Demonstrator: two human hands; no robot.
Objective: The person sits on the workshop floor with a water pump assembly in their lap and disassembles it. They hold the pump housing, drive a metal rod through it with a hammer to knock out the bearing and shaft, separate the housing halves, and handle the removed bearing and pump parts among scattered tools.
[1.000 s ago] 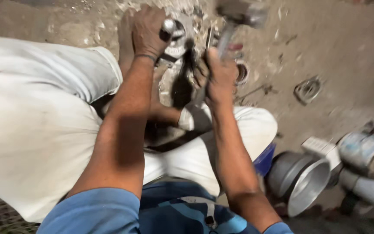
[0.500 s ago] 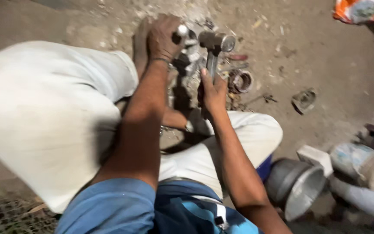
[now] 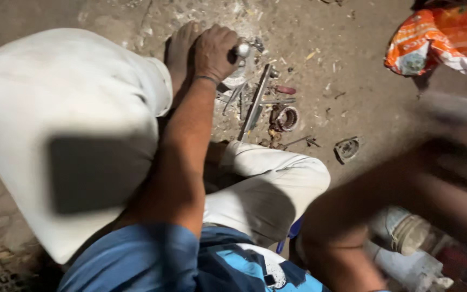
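Note:
My left hand [image 3: 214,51] is closed around a short shiny metal shaft [image 3: 242,50] that stands on a round metal part [image 3: 238,80] on the dirt floor, beside my bare foot [image 3: 181,51]. My right arm [image 3: 385,200] sweeps out to the right as a heavy blur. My right hand [image 3: 458,127] is smeared near the right edge, and what it holds cannot be made out. A long flat metal bar [image 3: 255,103] lies just right of the shaft.
A rusty ring-shaped part [image 3: 286,118], a red-handled tool [image 3: 285,89] and a small metal piece [image 3: 348,148] lie on the floor. An orange and white bag [image 3: 439,40] sits top right. Pale containers [image 3: 406,232] stand bottom right. My knees in light trousers [image 3: 82,108] fill the left.
My right hand had a hammer raised over the shaft, then brought it down by the part. Now it has swung far out to the right. My left hand keeps its grip.

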